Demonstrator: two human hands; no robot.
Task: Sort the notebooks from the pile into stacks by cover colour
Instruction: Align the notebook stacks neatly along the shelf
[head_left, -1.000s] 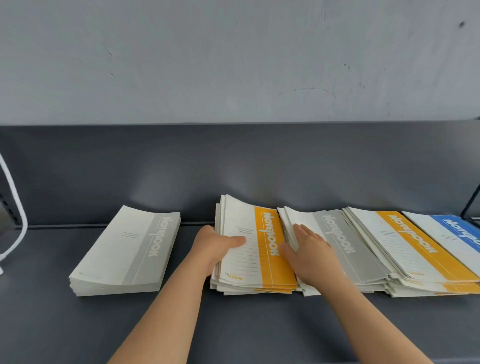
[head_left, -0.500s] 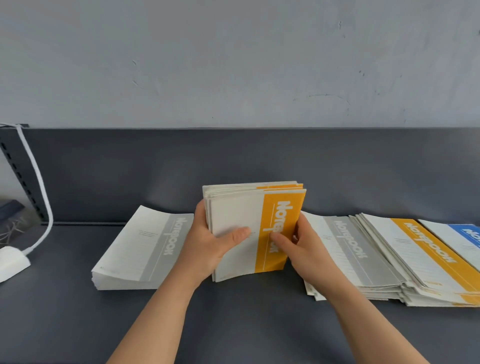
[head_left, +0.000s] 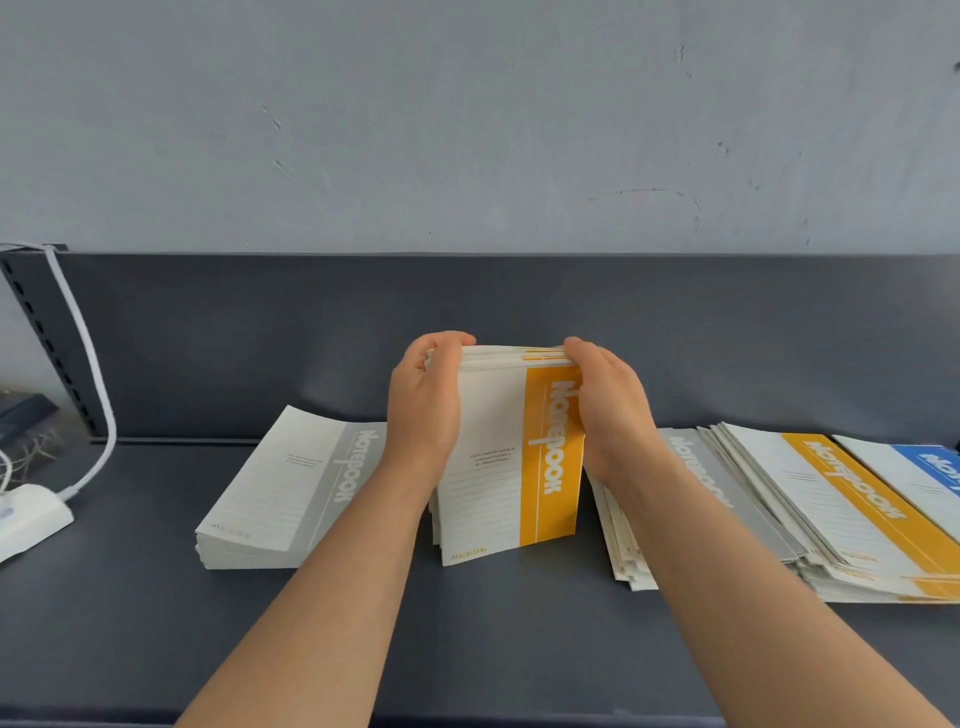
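Orange-banded notebooks (head_left: 506, 457) stand upright on the dark shelf (head_left: 519, 634), squeezed between your 2 hands. Your left hand (head_left: 423, 410) curls over the top left corner and your right hand (head_left: 608, 410) clamps the top right. Both hands sit higher than 0.5 s ago. White covers, orange strip, white "Notebook" lettering, edges nearly flush.

Left hand (head_left: 423, 410) and right hand (head_left: 612, 415) raised, palms facing, fingers curled gripping, forearms extended

White cable (head_left: 96, 395), adapter (head_left: 31, 517), dark shelf (head_left: 493, 634), wall (head_left: 467, 119).
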